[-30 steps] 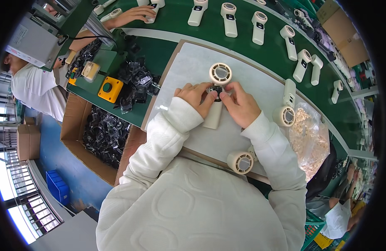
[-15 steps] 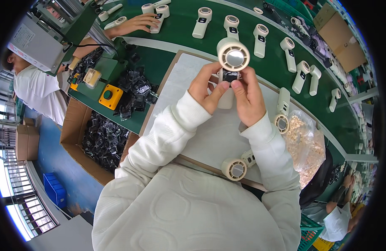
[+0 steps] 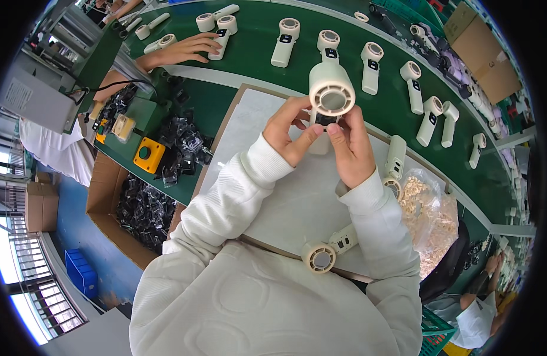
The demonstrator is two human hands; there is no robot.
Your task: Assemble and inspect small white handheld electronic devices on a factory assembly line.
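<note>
A cream handheld fan (image 3: 331, 77) is raised over the grey work mat, its round head tilted toward me. My left hand (image 3: 288, 132) grips it from the left and my right hand (image 3: 354, 151) from the right. Both thumbs press at the small black panel (image 3: 327, 119) below the head, their tips close together. Most of the handle is hidden behind my fingers. Beside my right forearm lies another handheld fan (image 3: 396, 155), partly covered by the sleeve. A third fan (image 3: 319, 258) rests at the mat's near edge, its handle running under that forearm.
Several fans lie along the green conveyor belt (image 3: 255, 50) ahead. A co-worker's hand (image 3: 184, 49) touches one at the far left. Left are black parts (image 3: 184, 139), a yellow box with a green button (image 3: 149, 155) and a filled carton (image 3: 101, 207). A plastic bag (image 3: 430, 207) stands right.
The fan in my hands has tipped, so its head sits lower and shows more of its upper side. My grip stays. The whole view has shifted slightly.
</note>
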